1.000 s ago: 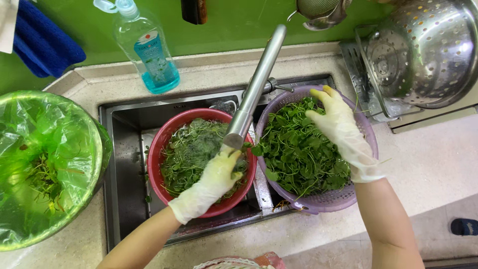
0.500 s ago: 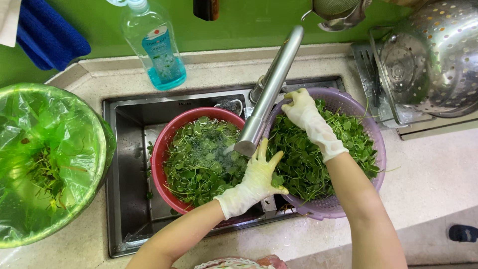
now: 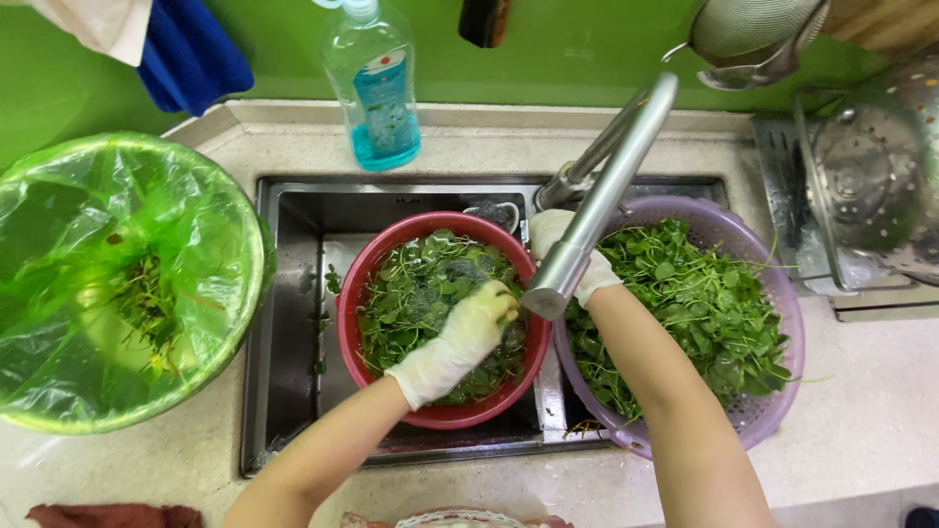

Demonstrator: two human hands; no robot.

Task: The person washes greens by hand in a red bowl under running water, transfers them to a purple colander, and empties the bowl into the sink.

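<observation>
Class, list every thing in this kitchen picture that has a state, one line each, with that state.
Red basin: in sink, holds greens in water.
Purple colander: full of greens.
Faucet: spout over red basin; flow unclear.
Left hand: gloved, in red basin's greens.
Right hand: gloved, behind spout.
Green bin: bag-lined, scraps inside.

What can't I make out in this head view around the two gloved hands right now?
- Right hand: fingers hidden behind the faucet spout, so its grip is unclear.
- Left hand: fingertips sunk in the greens of the red basin.
- Sink floor: covered by the basin and purple colander.
- Metal strainer: cut by top edge.
</observation>
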